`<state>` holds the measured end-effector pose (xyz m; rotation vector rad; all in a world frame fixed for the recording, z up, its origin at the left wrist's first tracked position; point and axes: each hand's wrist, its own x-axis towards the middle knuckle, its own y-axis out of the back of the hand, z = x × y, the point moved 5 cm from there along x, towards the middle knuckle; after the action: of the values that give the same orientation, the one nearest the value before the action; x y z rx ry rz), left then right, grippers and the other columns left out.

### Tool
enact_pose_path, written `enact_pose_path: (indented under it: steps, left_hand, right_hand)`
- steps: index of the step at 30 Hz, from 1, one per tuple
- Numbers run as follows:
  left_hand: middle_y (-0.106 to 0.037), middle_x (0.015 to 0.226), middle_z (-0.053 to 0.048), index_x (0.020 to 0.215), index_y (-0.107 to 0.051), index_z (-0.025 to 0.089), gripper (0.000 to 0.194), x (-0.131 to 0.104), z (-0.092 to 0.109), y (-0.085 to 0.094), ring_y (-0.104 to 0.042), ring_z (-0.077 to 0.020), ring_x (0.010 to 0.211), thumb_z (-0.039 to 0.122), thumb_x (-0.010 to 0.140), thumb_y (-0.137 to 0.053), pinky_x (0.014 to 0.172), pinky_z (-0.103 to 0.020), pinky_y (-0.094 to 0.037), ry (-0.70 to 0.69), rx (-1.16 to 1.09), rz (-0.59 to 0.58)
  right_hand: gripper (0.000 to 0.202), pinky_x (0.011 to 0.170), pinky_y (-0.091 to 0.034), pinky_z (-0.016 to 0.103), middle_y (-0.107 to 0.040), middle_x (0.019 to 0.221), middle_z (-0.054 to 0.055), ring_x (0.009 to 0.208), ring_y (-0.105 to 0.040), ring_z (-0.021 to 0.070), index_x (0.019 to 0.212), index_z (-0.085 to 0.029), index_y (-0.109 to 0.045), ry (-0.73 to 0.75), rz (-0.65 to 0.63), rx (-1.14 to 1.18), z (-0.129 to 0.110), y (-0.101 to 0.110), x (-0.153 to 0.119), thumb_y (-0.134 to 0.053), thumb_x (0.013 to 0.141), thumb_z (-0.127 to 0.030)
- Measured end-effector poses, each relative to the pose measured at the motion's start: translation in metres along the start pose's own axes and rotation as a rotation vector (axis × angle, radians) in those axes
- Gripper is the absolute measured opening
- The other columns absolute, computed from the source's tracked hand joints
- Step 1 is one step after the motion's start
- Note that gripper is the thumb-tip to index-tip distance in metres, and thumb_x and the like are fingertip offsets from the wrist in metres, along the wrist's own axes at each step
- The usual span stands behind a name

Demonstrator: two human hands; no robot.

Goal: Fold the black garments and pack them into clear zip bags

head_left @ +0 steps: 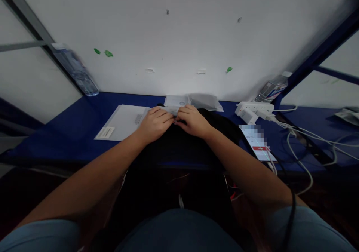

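Observation:
Near the middle of the desk, my left hand is closed, its fingers curled down at the edge of a black cloth. My right hand is closed too, with thumb and fingers pinched together. The fingertips of both hands almost meet. A pale, translucent sheet that looks like plastic shows behind and between the fingers. What exactly lies in each pinch is hidden. The black cloth spreads under both hands and over the desk's front edge.
White flat packets with a label lie left; clear packaging lies by the wall. A lit phone, power strip and white cables are right. Bottles stand at the left and right on the blue desk.

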<state>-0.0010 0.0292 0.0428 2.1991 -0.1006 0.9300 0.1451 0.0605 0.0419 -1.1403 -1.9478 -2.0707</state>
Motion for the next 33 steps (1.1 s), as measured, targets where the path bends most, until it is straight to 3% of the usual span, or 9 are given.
enact_pose_path:
  steps: [6, 12, 20, 24, 29, 33]
  left_hand:
    - [-0.075, 0.089, -0.004, 0.086, -0.072, 0.020, 0.025, 0.003, -0.004, 0.002, -0.062, -0.0205, 0.082, 0.017, 0.099, -0.051, 0.077, -0.039, -0.042, 0.020, -0.017, -0.034]
    - [-0.077, 0.097, -0.002, 0.093, -0.073, 0.022, 0.022, 0.000, -0.015, 0.008, -0.064, -0.0207, 0.086, 0.015, 0.097, -0.052, 0.079, -0.040, -0.042, 0.116, 0.007, -0.013]
    - [-0.075, 0.097, -0.007, 0.100, -0.073, 0.021, 0.020, -0.001, -0.019, 0.009, -0.067, -0.0242, 0.090, 0.021, 0.098, -0.053, 0.083, -0.043, -0.044, 0.257, -0.106, -0.043]
    - [-0.074, 0.110, -0.010, 0.111, -0.071, 0.018, 0.020, 0.004, -0.009, 0.005, -0.067, -0.0254, 0.099, 0.026, 0.099, -0.057, 0.086, -0.042, -0.046, 0.195, -0.101, -0.063]
    - [-0.075, 0.103, -0.005, 0.093, -0.071, 0.019, 0.022, 0.007, -0.003, -0.003, -0.066, -0.0215, 0.094, 0.017, 0.100, -0.050, 0.083, -0.038, -0.047, 0.101, -0.051, -0.050]
    - [-0.073, 0.096, -0.007, 0.092, -0.069, 0.017, 0.022, 0.005, -0.003, -0.005, -0.065, -0.0214, 0.090, 0.014, 0.100, -0.049, 0.083, -0.037, -0.049, 0.117, -0.023, -0.036]
  right_hand:
    - [0.020, 0.081, -0.035, 0.038, -0.063, 0.091, 0.007, 0.087, -0.046, 0.0233, 0.091, -0.018, -0.066, 0.016, -0.001, -0.139, -0.005, -0.001, 0.003, -0.049, 0.101, -0.024]
    - [0.026, 0.082, -0.034, 0.041, -0.064, 0.096, 0.009, 0.090, -0.046, 0.0256, 0.092, -0.019, -0.066, 0.001, 0.018, -0.319, -0.002, 0.008, 0.000, -0.043, 0.103, -0.024]
    - [0.023, 0.085, -0.042, 0.044, -0.061, 0.100, 0.010, 0.091, -0.047, 0.0267, 0.093, -0.021, -0.066, -0.023, 0.017, -0.219, 0.009, 0.013, -0.007, -0.045, 0.102, -0.024]
    - [0.024, 0.086, -0.045, 0.042, -0.059, 0.097, 0.010, 0.089, -0.048, 0.0248, 0.091, -0.020, -0.065, 0.014, 0.047, -0.211, 0.004, 0.010, -0.007, -0.044, 0.102, -0.023]
    - [0.027, 0.082, -0.046, 0.039, -0.058, 0.093, 0.010, 0.085, -0.047, 0.0237, 0.089, -0.019, -0.064, 0.066, 0.058, -0.239, -0.003, 0.008, -0.007, -0.041, 0.103, -0.023]
    - [0.029, 0.081, -0.046, 0.039, -0.058, 0.091, 0.009, 0.084, -0.047, 0.0237, 0.087, -0.020, -0.063, 0.076, 0.057, -0.244, -0.005, 0.010, -0.006, -0.040, 0.103, -0.021]
